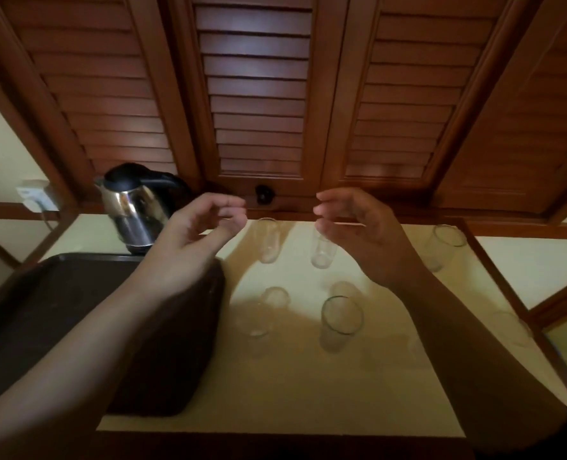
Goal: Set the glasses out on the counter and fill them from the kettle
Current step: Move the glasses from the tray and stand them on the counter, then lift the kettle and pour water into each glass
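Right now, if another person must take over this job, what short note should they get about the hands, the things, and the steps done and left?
Left hand: raised over the counter, fingers loosely curled, holding nothing.
Right hand: the same, empty, above the far glasses.
Glasses: several stand on the counter, for example one near the front, two further back and one at the far right. All look empty, though the dim light makes this hard to judge.
Kettle: at the back left, behind the dark tray, untouched.
Done: glasses set out. Left: take the kettle and fill each glass.
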Available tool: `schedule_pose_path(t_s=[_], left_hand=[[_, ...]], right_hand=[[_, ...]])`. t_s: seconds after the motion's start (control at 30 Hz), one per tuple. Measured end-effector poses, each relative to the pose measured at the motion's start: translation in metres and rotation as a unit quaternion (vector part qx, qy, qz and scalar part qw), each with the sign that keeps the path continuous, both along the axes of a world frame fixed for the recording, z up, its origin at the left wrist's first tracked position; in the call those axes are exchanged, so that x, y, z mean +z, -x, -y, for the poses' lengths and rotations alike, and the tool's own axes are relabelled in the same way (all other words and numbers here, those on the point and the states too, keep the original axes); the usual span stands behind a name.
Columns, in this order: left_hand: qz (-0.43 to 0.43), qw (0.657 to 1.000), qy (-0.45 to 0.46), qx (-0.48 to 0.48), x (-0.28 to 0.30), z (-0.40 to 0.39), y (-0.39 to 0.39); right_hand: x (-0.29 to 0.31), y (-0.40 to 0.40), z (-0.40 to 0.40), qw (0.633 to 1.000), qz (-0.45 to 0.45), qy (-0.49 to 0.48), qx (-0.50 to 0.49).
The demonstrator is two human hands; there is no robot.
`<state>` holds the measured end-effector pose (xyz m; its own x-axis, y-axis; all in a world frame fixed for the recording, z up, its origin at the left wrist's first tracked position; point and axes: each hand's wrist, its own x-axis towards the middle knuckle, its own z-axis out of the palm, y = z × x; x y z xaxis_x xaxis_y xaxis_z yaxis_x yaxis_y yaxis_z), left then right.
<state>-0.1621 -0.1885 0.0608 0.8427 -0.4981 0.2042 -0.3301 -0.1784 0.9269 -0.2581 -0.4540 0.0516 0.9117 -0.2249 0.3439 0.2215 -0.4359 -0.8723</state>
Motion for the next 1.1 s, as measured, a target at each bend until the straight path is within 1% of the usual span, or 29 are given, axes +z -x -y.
schedule_pose_path(t_s=[0.2, 0.33, 0.47, 0.6, 0.73, 0.9, 1.0, 1.1], left_hand=[[0.001, 1.0, -0.004, -0.001, -0.008, -0.082, -0.055], [0.008, 1.0, -0.014, -0.003, -0.008, -0.116, -0.074], [-0.028, 0.999, 0.032, 0.002, -0.012, -0.14, -0.09], [-0.038, 0.998, 0.052, 0.009, -0.014, -0.156, -0.098], [-0.049, 0.995, 0.071, 0.047, -0.018, -0.164, -0.107], [-0.032, 0.993, 0.08, 0.085, -0.024, -0.173, -0.125], [-0.043, 0.987, 0.08, 0.133, -0.037, -0.179, -0.149], [-0.051, 0.979, 0.076, 0.184, -0.051, -0.182, -0.182]], right_hand=[[-0.003, -0.039, -0.081, 1.0, -0.011, -0.012, -0.016], [-0.009, -0.058, -0.12, 0.999, -0.012, -0.032, -0.036], [-0.006, -0.073, -0.148, 0.998, -0.013, -0.053, -0.03], [-0.001, -0.087, -0.164, 0.997, -0.001, -0.068, -0.022], [-0.005, -0.104, -0.172, 0.998, -0.03, -0.056, -0.01], [-0.001, -0.133, -0.183, 0.997, -0.071, -0.033, 0.006], [0.008, -0.159, -0.192, 0.997, -0.07, -0.037, 0.009], [0.003, -0.192, -0.2, 0.998, -0.058, -0.033, -0.008]])
